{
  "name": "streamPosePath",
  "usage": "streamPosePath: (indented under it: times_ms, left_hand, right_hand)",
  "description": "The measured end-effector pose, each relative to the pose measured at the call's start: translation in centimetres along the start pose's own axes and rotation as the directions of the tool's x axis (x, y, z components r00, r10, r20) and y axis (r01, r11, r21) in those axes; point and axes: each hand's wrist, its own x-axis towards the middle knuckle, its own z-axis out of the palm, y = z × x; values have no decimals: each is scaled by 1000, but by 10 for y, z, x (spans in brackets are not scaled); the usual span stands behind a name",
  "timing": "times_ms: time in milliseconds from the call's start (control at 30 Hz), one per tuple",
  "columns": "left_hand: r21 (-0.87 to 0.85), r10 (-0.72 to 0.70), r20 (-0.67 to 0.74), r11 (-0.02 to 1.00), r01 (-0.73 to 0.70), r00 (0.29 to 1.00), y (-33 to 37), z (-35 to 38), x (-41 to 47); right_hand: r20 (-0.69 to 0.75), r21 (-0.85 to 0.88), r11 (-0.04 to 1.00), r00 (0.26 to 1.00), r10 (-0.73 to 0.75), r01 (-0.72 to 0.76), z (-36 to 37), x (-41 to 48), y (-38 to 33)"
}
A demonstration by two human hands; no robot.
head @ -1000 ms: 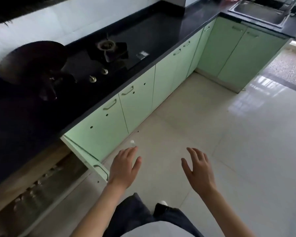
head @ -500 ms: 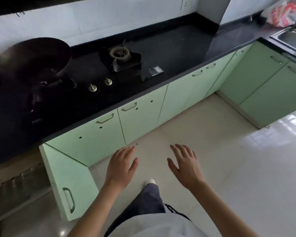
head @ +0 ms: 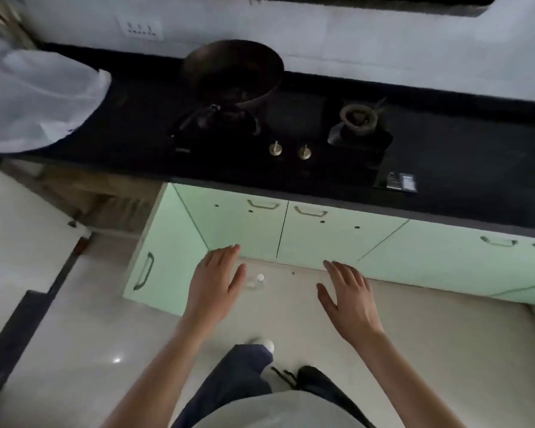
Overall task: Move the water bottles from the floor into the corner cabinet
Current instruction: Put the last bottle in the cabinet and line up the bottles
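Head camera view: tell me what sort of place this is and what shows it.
Most likely a home kitchen. A dark wok sits on a gas hob set into a black countertop, with pale green cabinet doors below and one door swung open over a tiled floor.

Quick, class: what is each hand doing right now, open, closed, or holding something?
Left hand: open, fingers spread, holding nothing; a small water bottle lies on the floor just beside it.
Right hand: open, fingers spread, holding nothing.
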Motion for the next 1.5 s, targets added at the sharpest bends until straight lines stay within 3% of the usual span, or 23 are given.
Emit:
streamPosePath:
  times_ms: [200,367,500,633,900,1167,1333,1500]
  left_hand:
    - [-4,-283,-79,959,284,956,33,40,-79]
    - [0,-332,-67,943,333,941,53,59,-89]
    - [-21,-352,-78,936,352,933,32,86,-75]
    - [-10,-340,-70,940,340,938,-37,166,-53]
    - [-6,-332,-151,942,335,931,-213,406,-11]
    - [63,-192,-178,977,206,965,-346,621,26]
    - [106,-136,-188,982,158,973,-397,689,34]
    - [90,-160,-206,979,181,965,-401,693,43]
  right_hand:
    - [126,30,966,957,-260,259,9,19,29]
    - [117,69,953,946,-302,296,14,33,34]
    - [121,79,953,946,-299,291,53,46,39]
    - [124,100,953,947,-297,286,154,70,60]
    - [148,114,958,949,-277,262,439,132,140]
    - [138,195,959,962,-236,208,679,190,206]
    - [126,371,918,971,-202,142,765,218,217]
    - [148,562,823,969,-200,84,779,233,204]
